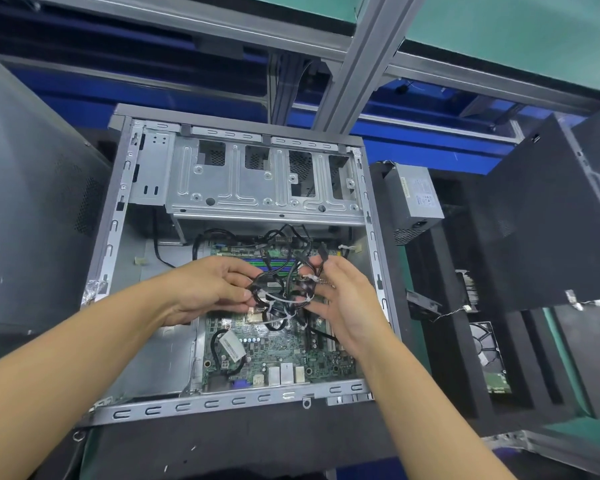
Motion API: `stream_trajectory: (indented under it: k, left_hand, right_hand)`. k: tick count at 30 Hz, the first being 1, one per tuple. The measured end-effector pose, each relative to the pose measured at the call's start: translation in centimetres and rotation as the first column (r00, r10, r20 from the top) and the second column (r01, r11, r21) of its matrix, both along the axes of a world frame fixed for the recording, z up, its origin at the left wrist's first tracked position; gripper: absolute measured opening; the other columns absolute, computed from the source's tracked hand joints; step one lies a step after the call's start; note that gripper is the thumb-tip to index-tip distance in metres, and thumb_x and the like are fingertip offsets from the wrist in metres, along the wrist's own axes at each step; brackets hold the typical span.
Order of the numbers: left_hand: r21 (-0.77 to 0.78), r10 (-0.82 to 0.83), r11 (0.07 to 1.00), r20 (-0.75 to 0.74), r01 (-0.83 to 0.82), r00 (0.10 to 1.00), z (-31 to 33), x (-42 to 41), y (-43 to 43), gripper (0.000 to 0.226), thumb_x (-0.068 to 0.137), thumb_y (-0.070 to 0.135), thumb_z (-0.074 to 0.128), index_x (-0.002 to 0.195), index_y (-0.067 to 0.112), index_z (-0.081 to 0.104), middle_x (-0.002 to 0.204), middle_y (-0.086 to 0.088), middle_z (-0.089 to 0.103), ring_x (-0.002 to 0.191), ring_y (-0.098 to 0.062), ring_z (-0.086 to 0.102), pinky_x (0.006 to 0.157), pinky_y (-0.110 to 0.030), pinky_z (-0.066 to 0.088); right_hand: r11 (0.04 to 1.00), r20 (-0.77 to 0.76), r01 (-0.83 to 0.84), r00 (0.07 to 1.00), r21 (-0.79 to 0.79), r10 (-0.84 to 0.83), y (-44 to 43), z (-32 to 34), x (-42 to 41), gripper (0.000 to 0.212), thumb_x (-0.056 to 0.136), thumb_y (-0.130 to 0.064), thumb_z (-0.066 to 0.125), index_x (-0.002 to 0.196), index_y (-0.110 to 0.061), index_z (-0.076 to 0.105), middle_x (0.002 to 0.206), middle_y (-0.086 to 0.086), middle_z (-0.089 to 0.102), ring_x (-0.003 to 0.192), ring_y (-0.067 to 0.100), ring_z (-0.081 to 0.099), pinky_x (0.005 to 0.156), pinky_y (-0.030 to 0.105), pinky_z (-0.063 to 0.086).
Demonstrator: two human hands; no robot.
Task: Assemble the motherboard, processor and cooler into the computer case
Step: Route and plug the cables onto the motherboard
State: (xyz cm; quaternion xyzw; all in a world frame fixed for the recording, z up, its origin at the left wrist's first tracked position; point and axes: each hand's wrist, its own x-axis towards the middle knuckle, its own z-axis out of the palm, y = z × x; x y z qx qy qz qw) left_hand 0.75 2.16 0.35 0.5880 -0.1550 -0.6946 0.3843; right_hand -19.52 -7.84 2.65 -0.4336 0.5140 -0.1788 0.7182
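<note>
An open grey computer case lies on its side in the middle of the head view. The green motherboard sits inside its lower right part. Above the board hangs a tangled bundle of black cables bound with white ties. My left hand pinches the bundle's left side between thumb and fingers. My right hand holds its right side with curled fingers. Part of the processor socket area shows under the bundle. A drive cage fills the case's far half.
A grey power supply stands in black foam to the right of the case. A cooler fan and a heatsink lie in foam slots at right. A dark side panel leans at left, another at right. Aluminium frame posts rise behind.
</note>
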Motion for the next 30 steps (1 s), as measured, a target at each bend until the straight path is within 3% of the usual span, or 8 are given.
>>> stream_trajectory:
  k: [7,12,15,19,26,30]
  left_hand:
    - [0.008,0.021,1.000,0.022,-0.022,1.000,-0.1,0.1,-0.1,0.042,0.087,-0.018,0.057,0.121,0.006,0.059,0.104,-0.015,0.066,0.086,-0.023,0.072,0.076,-0.028,0.061]
    - [-0.004,0.091,0.996,-0.148,-0.093,0.985,0.3,0.3,-0.2,0.042,0.086,-0.016,0.059,0.123,0.004,0.059,0.110,-0.017,0.072,0.103,-0.027,0.071,0.084,-0.030,0.059]
    - [-0.014,0.138,0.989,-0.247,-0.146,0.959,0.6,0.3,-0.2,0.050,0.078,-0.013,0.066,0.125,0.005,0.061,0.120,-0.022,0.064,0.105,-0.031,0.070,0.087,-0.036,0.058]
    - [-0.022,0.122,0.991,-0.259,-0.132,0.958,1.0,0.2,-0.2,0.054,0.075,-0.012,0.068,0.124,0.009,0.066,0.112,-0.013,0.057,0.094,-0.026,0.071,0.091,-0.040,0.057]
    - [-0.032,0.090,0.994,-0.318,-0.106,0.944,1.1,-0.1,-0.4,0.041,0.087,-0.018,0.053,0.120,0.004,0.064,0.115,-0.019,0.070,0.105,-0.028,0.070,0.079,-0.029,0.060]
    - [-0.019,0.096,0.994,-0.312,-0.107,0.945,0.3,0.1,-0.3,0.048,0.088,-0.021,0.048,0.123,0.009,0.063,0.116,-0.019,0.070,0.108,-0.032,0.068,0.079,-0.032,0.060]
  right_hand:
    - [0.988,-0.098,-0.057,0.994,-0.145,0.043,0.2,-0.2,0.0,0.022,0.106,-0.017,0.050,0.103,-0.024,0.071,0.104,0.000,0.075,0.096,0.019,0.072,0.090,0.053,0.059]
    - [0.996,-0.084,0.001,0.996,-0.089,-0.009,-0.2,-0.7,-0.1,0.021,0.108,-0.014,0.043,0.106,-0.018,0.064,0.093,0.002,0.074,0.095,0.026,0.071,0.084,0.051,0.061]
    - [0.998,-0.060,0.053,0.997,-0.018,-0.054,-0.4,-0.9,0.0,0.019,0.108,-0.010,0.041,0.107,-0.013,0.060,0.099,0.009,0.068,0.090,0.026,0.070,0.070,0.038,0.061]
    - [0.994,-0.026,0.089,0.996,0.057,-0.087,-0.4,-1.1,0.2,0.019,0.108,-0.008,0.039,0.107,-0.011,0.058,0.104,0.016,0.061,0.074,0.017,0.072,0.061,0.030,0.058]
    - [0.994,-0.026,0.079,0.997,0.080,-0.077,-0.5,-1.0,0.1,0.021,0.108,-0.006,0.039,0.107,-0.012,0.059,0.086,0.010,0.066,0.070,0.017,0.070,0.057,0.030,0.056]
    - [0.996,-0.006,0.057,0.998,0.075,-0.057,-0.4,-0.8,0.1,0.021,0.107,-0.005,0.040,0.109,-0.011,0.059,0.091,0.009,0.066,0.070,0.016,0.071,0.060,0.032,0.057]
